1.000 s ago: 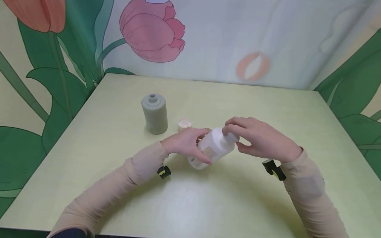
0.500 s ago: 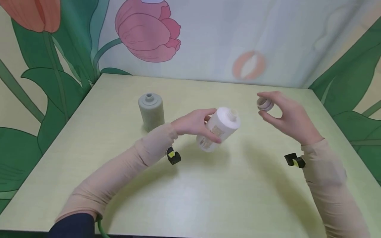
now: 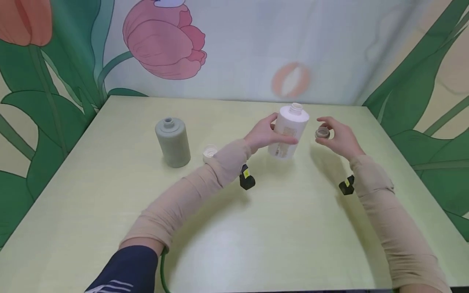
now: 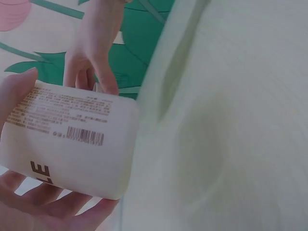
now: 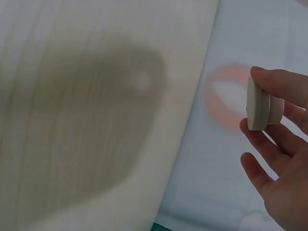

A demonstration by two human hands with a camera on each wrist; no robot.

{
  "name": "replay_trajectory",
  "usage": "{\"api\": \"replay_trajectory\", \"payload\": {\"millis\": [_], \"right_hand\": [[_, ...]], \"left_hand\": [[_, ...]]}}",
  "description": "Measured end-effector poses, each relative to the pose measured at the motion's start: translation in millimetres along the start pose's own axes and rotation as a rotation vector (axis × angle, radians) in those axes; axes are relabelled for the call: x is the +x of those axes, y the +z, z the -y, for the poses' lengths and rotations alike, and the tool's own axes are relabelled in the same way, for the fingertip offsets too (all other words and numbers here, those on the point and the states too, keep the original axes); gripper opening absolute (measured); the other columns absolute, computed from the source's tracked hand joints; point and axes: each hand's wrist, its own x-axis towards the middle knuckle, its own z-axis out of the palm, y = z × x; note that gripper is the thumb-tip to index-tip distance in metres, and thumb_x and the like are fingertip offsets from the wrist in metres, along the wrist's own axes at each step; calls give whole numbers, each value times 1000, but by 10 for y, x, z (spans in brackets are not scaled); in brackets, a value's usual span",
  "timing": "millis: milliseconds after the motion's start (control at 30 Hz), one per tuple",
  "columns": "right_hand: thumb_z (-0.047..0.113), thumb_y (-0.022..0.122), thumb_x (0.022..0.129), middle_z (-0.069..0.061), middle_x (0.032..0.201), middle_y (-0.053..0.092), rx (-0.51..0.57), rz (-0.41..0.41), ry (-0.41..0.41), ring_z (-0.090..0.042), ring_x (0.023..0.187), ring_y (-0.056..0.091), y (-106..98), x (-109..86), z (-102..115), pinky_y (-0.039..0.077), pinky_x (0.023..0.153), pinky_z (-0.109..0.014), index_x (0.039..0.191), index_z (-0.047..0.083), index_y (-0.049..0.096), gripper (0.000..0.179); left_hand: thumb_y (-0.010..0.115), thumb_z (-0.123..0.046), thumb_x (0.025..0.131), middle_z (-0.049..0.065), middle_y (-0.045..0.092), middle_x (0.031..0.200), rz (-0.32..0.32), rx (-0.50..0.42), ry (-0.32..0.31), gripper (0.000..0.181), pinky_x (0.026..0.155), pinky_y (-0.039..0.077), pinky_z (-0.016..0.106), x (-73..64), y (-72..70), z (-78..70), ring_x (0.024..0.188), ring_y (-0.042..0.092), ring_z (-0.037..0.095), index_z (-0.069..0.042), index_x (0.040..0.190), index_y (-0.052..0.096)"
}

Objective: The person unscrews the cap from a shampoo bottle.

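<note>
My left hand (image 3: 269, 132) grips a white bottle (image 3: 292, 118) round its side, thumb on one face and fingers behind. The bottle is slightly tilted, its neck uncapped and pointing up, and seems to be above the table. Small print, a barcode and large letters show on its label (image 4: 72, 125) in the left wrist view. To the right of the bottle and apart from it, my right hand (image 3: 340, 136) pinches a pale cap (image 3: 322, 132) between thumb and fingers. From the side, that cap (image 5: 260, 103) shows a wide rim and a narrower part.
A grey-green bottle (image 3: 173, 142) without a cap stands upright on the left of the table (image 3: 256, 244). Between it and my left sleeve lies a second white cap (image 3: 210, 151), partly hidden by the sleeve. A flower-printed curtain (image 3: 238, 49) hangs behind the table's far edge.
The right hand has taken the cap off the white bottle and moved right with it. The left hand has carried the bottle up and to the right, now more upright.
</note>
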Motion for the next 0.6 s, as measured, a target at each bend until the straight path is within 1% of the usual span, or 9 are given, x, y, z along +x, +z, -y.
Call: {"api": "replay_trajectory", "payload": {"millis": [167, 200, 267, 367, 433, 500, 600], "right_hand": [[8, 66, 88, -28, 132, 51, 20, 170, 106, -43, 124, 48, 108, 136, -122, 36, 106, -59, 145, 6, 32, 67], [8, 66, 88, -28, 132, 51, 18, 201, 119, -43, 125, 48, 135, 156, -137, 36, 107, -58, 145, 5, 32, 66], [9, 66, 88, -28, 130, 51, -7, 243, 116, -43, 122, 49, 191, 187, -163, 38, 106, -57, 141, 3, 38, 61], [10, 67, 87, -27, 125, 55, -53, 265, 92, -41, 116, 51, 269, 193, -175, 40, 103, -55, 128, 0, 51, 45], [11, 68, 87, -25, 120, 57, -80, 273, 79, -39, 111, 51, 322, 184, -183, 40, 100, -53, 120, -1, 57, 37], [13, 68, 88, -23, 118, 57, -87, 280, 88, -36, 109, 51, 374, 168, -192, 40, 98, -51, 117, 0, 58, 34], [16, 68, 89, -22, 119, 57, -106, 286, 107, -35, 108, 50, 435, 135, -211, 40, 98, -51, 117, 1, 58, 33]], "left_hand": [[85, -20, 73, 5, 58, 131, -88, 9, -3, 75, 104, 44, 42, 134, 131, 132, 120, 56, 23, -19, 135, 43], [85, -19, 72, 5, 57, 132, -110, 11, -8, 77, 105, 43, 43, 153, 150, 161, 122, 56, 23, -19, 136, 42], [85, -17, 71, 6, 57, 133, -154, 5, -14, 78, 106, 43, 43, 184, 182, 216, 123, 55, 24, -18, 135, 41], [86, -16, 70, 7, 57, 134, -213, 0, -14, 78, 106, 43, 43, 217, 226, 291, 124, 55, 25, -17, 134, 41], [86, -16, 70, 6, 57, 134, -244, 0, -16, 79, 107, 42, 43, 234, 250, 331, 124, 55, 25, -17, 135, 40], [86, -17, 71, 5, 56, 135, -261, 13, -17, 81, 107, 42, 43, 251, 269, 364, 125, 54, 25, -18, 136, 38], [86, -17, 72, 5, 55, 137, -263, 42, -15, 81, 108, 42, 43, 280, 292, 402, 126, 54, 24, -18, 137, 36]]}}
